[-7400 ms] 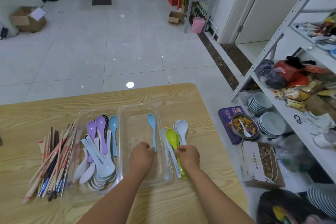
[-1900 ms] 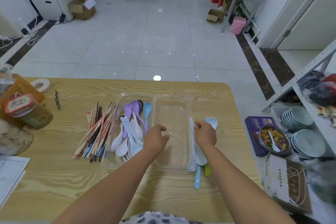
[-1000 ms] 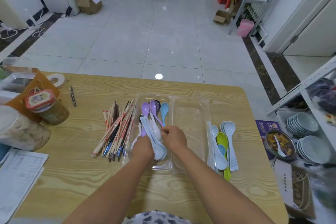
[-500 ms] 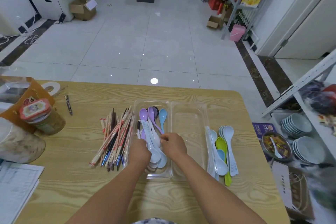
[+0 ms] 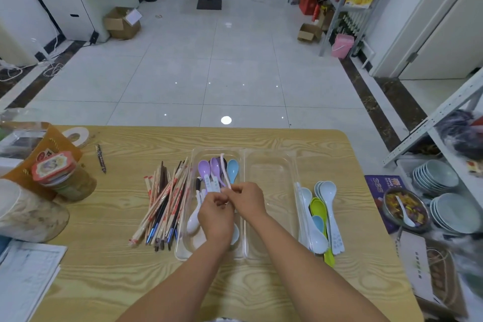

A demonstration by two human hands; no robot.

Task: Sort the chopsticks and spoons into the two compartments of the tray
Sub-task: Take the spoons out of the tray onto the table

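Spoons fill the tray's left compartment with their bowls pointing away. One pale spoon tilts up out of them, its handle pinched in the curled fingertips of the right hand. The left hand has its fingers curled too, and they meet the right's at that handle. I cannot tell whether they grip it or only steady it.

Both hands hover knuckles-up over the compartment's near half, wrists close, forearms converging from the near edge of the table. The pinch looks meant to lay this spoon in line with the rest.

None of the chopsticks is in the tray yet. They lie heaped on the table just left of it, and I judge the right compartment is kept for them. More spoons wait on the table just right of the tray.
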